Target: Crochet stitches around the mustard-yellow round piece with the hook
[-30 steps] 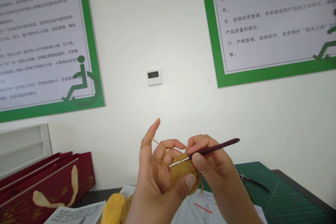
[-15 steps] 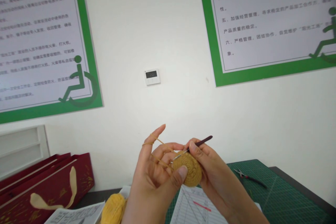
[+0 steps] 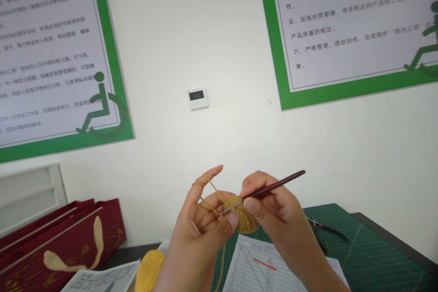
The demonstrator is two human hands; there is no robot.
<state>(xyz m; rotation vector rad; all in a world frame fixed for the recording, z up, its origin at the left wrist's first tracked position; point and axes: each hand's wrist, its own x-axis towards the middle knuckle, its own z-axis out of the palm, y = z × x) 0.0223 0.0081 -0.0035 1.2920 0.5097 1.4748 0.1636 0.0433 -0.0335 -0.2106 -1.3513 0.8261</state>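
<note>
My left hand pinches the edge of a round mustard crochet piece between thumb and fingers. Mustard yarn loops round its raised index finger and runs down to the work. In my right hand is a crochet hook with a dark handle, held between thumb and fingers. The hook's metal tip lies at the top left edge of the piece, close to my left thumb. Part of the piece is hidden behind my fingers. A strand of yarn hangs below my left hand.
A yellow yarn ball sits left of my left forearm, by a printed sheet. Dark red gift bags stand further left. Under my hands lie a green cutting mat and a lined paper; pliers rest on the mat.
My right hand has turned and shifted right, so more of the hook's handle shows. The crochet piece has tilted and is seen more edge-on. A hanging yarn strand now shows below my left hand.
</note>
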